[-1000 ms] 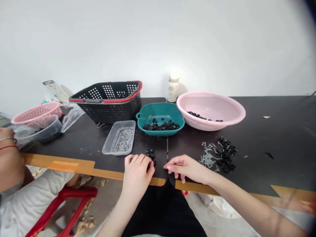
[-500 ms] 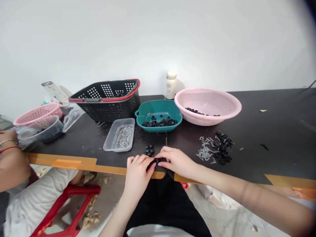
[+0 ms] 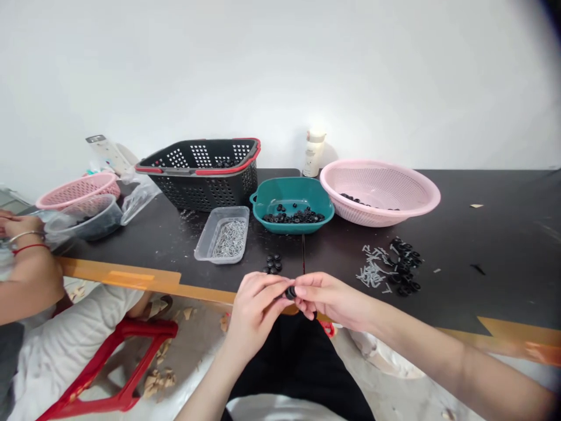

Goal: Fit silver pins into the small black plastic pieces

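Observation:
Between my two hands is a small round black plastic part (image 3: 290, 292), held near the table's front edge. My left hand (image 3: 258, 301) pinches it from the left, fingertips and thumb closed. From the right, my right hand (image 3: 324, 297) grips it too, thumb on top and the other fingers curled beneath. Just beyond my left fingers sits a small cluster of black round parts (image 3: 273, 263) on the table. To the right lie a heap of loose silver screws (image 3: 371, 269) and a pile of black parts (image 3: 405, 266).
A clear tray (image 3: 205, 250) of screws, a teal basin (image 3: 291, 229) with black parts, a pink colander (image 3: 421, 204) and a black basket (image 3: 197, 190) line the back, with a white bottle (image 3: 314, 155). At left, a co-worker's arm (image 3: 33, 275) reaches beside a clear bowl (image 3: 99, 225).
Both hands have lifted the black part off the tabletop, and my right fingers now curl under it. The whole view has shifted slightly.

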Demonstrator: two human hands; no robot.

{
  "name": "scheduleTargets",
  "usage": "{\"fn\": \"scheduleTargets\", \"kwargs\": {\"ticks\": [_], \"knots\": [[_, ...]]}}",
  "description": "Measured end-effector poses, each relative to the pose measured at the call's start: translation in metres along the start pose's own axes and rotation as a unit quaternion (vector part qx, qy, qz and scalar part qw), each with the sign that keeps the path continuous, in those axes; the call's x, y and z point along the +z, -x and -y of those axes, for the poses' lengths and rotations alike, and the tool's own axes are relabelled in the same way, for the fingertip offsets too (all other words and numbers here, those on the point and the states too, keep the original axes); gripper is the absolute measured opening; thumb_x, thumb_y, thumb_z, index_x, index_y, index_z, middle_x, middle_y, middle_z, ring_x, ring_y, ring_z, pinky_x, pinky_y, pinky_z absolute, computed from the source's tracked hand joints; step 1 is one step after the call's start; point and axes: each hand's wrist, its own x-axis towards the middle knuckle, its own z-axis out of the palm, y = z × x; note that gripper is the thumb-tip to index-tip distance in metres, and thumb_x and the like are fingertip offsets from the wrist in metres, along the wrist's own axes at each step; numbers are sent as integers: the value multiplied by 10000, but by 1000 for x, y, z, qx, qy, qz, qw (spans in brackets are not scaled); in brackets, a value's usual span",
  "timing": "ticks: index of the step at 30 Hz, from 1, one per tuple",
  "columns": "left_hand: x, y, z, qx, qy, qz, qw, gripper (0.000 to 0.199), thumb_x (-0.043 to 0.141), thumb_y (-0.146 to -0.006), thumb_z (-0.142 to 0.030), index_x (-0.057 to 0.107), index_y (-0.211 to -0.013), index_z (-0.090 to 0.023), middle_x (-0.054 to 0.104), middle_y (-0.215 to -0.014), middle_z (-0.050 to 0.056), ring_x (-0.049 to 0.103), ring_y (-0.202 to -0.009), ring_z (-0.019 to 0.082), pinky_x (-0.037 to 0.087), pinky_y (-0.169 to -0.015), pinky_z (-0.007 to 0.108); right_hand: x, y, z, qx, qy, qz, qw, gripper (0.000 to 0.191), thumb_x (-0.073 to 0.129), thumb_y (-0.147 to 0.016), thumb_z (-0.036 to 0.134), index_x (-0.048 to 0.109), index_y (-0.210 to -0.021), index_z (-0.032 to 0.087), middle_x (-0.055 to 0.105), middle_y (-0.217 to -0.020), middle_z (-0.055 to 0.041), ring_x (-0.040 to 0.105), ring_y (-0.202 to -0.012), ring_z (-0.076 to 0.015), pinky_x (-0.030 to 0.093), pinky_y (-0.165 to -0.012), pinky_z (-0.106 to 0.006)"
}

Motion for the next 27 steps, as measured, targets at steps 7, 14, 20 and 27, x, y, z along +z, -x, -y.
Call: {"fn": "scheduleTargets", "kwargs": {"ticks": [7,14,20,27], "knots": [[-8,-7,-23,39,-19,7,999,240,539,-921,-192,597,-1152,-167,698,-1025,72,654,-949,173,489,-988,373,7,13,12,25,-49,15,998,237,811,-733,306,724,-785,92,697,-665,-42,654,-581,-97,536,-578,-180],[-4,-5,-37,52,-48,-78,994,295,555,-916,-177,579,-1206,-132,695,-1057,95,659,-1020,180,529,-974,322,18,22,15,44,-147,69,986,252,832,-725,237,732,-913,105,682,-689,-10,630,-579,-50,492,-560,-123],[-10,-5,-43,70,27,-116,990,234,680,-811,-87,658,-1028,-173,709,-925,27,681,-839,135,523,-1001,380,17,23,16,36,-120,105,987,256,860,-679,267,745,-855,121,657,-675,4,620,-598,-61,496,-575,-136],[-25,-17,-47,22,125,-45,991,267,704,-821,-326,669,-1050,-196,721,-912,39,690,-848,156,519,-996,414,13,21,14,-21,-19,147,989,217,863,-658,275,780,-825,164,658,-751,2,594,-597,-56,492,-568,-143]]}}
